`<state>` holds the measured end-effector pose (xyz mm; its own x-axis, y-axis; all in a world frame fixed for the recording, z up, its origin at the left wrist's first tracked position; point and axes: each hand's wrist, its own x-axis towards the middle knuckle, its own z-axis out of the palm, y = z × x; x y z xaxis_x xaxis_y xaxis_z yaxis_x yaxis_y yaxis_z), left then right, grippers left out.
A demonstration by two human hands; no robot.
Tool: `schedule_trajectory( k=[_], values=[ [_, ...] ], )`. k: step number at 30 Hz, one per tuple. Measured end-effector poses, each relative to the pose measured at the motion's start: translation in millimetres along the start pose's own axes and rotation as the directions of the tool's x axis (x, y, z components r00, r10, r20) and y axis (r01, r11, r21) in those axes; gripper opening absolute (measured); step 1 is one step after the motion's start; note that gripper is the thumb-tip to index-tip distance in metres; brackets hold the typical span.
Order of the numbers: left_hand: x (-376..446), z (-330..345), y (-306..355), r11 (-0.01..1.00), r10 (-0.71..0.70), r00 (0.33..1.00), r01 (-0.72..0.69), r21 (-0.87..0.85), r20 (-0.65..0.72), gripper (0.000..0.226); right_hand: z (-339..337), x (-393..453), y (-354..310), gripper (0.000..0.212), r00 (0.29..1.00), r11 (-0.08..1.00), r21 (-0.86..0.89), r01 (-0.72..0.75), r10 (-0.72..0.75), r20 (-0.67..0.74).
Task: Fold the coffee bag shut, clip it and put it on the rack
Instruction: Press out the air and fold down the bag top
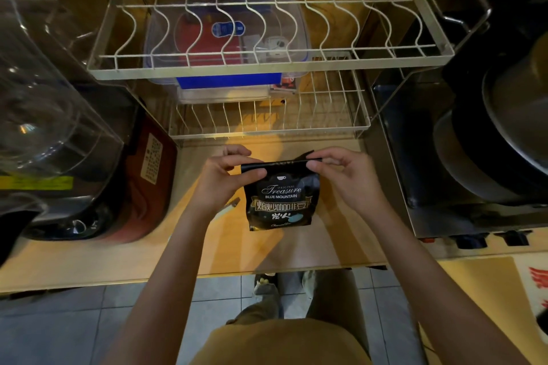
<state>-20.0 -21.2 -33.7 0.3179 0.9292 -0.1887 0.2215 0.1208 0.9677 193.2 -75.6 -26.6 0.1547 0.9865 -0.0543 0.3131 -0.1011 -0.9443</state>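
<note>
Your left hand point(228, 178) and right hand point(341, 172) pinched the black coffee bag point(281, 201) at its top corners, holding the fold taut; the bag stood near the counter's point(89, 261) front edge.

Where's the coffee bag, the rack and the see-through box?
coffee bag point(281, 201): head view, on its printed front.
rack point(267, 64): head view, on the top shelf's front rail.
see-through box point(166, 35): head view, on its left wall.
</note>
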Motion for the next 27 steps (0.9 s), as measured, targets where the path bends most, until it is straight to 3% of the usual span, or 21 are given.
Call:
schedule_trajectory(
  k=[3, 7, 12, 14, 19, 22, 24, 27],
  values=[
    [0, 0, -6, 0.990, -0.051, 0.998, 0.057, -0.131, 0.049, 0.017, 4, -1, 4, 0.018, 0.999, 1.000, -0.010, 0.018, -0.019, -0.034],
    [-1, 4, -9, 0.988, -0.081, 0.997, 0.079, -0.136, -0.009, 0.014, 7, -1, 8, 0.015, 0.997, 0.993, -0.109, 0.054, -0.060, -0.051],
    [-2, 6, -9, 0.991, -0.048, 0.999, 0.047, -0.123, -0.002, 0.007, 15, -7, 8, 0.020, 0.995, 0.973, 0.216, -0.084, 0.069, 0.076],
    [-1, 4, -10, 0.992, -0.036, 0.999, 0.037, -0.120, 0.012, 0.007, 20, -9, 11, 0.020, 0.996, 0.958, 0.273, -0.090, 0.078, 0.052],
    [-3, 2, -10, 0.990, -0.023, 0.996, 0.034, -0.135, 0.081, 0.013, 19, -5, 15, 0.013, 0.995, 0.951, 0.294, -0.096, 0.096, 0.014],
    [-7, -11, -19, 0.982, -0.039, 0.995, 0.055, -0.180, 0.093, 0.034, 19, -1, 16, 0.012, 0.995, 0.950, 0.294, -0.102, 0.101, 0.016],
    [-14, -23, -31, 0.998, -0.029, 0.999, 0.031, -0.049, 0.042, 0.052, 21, 0, 15, 0.010, 0.994, 0.947, 0.304, -0.104, 0.108, 0.006],
    [-30, -35, -54, 0.938, 0.051, 0.995, -0.020, 0.347, -0.081, 0.059, 24, 2, 14, 0.008, 0.994, 0.947, 0.306, -0.101, 0.110, -0.014]
  ],
)
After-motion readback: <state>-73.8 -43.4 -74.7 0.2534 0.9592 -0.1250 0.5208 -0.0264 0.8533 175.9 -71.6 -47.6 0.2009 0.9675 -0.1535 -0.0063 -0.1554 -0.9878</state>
